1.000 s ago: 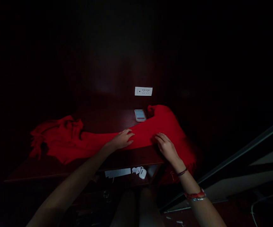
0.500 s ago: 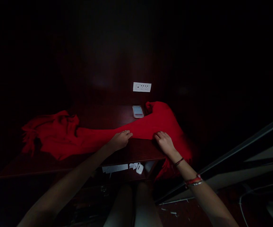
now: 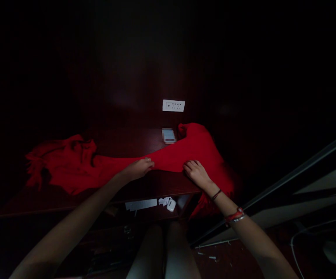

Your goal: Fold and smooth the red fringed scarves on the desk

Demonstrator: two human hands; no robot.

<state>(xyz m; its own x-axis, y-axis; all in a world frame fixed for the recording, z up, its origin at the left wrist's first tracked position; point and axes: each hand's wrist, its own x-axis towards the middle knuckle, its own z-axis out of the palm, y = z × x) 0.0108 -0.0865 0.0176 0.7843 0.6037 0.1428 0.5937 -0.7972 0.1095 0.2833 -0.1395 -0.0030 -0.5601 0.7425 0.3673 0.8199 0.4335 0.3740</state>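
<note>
Red scarf [image 3: 172, 157] lies along desk [image 3: 168, 184], hanging over its right edge; left hand [image 3: 141, 167] closed, pinching scarf's near side; right hand [image 3: 197, 173] curled against it, grip unclear.

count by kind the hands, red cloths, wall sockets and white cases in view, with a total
Hands: 2, the left hand and the right hand
Red cloth: 1
Wall socket: 1
White case: 1
Total: 5
</note>
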